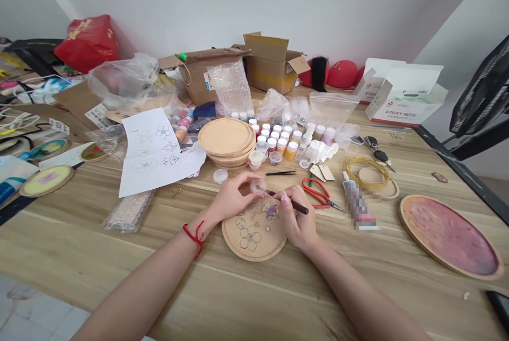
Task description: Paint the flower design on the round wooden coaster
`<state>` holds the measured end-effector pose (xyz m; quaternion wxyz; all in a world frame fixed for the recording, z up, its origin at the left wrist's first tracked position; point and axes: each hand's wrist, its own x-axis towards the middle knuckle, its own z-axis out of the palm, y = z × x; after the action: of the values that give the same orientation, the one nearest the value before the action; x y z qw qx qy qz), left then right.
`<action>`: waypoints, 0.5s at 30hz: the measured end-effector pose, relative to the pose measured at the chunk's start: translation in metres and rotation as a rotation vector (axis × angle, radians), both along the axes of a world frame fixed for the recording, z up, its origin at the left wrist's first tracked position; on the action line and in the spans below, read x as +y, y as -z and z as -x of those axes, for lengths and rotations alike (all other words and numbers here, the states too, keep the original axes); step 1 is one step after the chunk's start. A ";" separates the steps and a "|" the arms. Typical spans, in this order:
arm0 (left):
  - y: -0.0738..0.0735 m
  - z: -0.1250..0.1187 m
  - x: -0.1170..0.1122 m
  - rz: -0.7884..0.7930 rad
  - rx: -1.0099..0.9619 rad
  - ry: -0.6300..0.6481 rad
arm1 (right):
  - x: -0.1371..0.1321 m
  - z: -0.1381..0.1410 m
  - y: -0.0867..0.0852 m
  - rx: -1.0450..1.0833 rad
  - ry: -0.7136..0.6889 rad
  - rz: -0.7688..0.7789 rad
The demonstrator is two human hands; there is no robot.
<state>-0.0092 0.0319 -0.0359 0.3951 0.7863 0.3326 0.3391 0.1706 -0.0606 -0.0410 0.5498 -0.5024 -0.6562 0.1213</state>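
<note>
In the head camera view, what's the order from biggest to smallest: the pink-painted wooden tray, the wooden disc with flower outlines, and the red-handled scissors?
1. Pink-painted wooden tray
2. Wooden disc with flower outlines
3. Red-handled scissors

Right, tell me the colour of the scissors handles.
The scissors handles are red, and they show best in the head view.

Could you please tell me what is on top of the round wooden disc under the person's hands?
The wooden disc carries drawn flower outlines and a purple-painted flower. The right hand covers its upper edge, so that part cannot be seen.
</note>
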 end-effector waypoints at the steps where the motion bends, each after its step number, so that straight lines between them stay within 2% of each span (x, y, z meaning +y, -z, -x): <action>1: -0.001 0.000 0.000 -0.004 0.002 -0.012 | 0.000 0.000 0.000 0.002 -0.019 0.011; 4: -0.004 -0.001 -0.001 -0.013 0.006 -0.033 | 0.001 0.000 0.001 0.019 -0.055 0.033; 9: -0.008 -0.001 -0.001 -0.003 0.034 -0.049 | 0.001 0.001 0.001 0.081 0.078 0.045; 15: -0.006 -0.001 0.001 0.016 0.019 -0.051 | 0.002 0.001 0.001 0.072 -0.026 0.066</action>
<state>-0.0082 0.0325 -0.0295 0.3893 0.7777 0.3589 0.3389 0.1696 -0.0586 -0.0423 0.5547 -0.5070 -0.6379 0.1681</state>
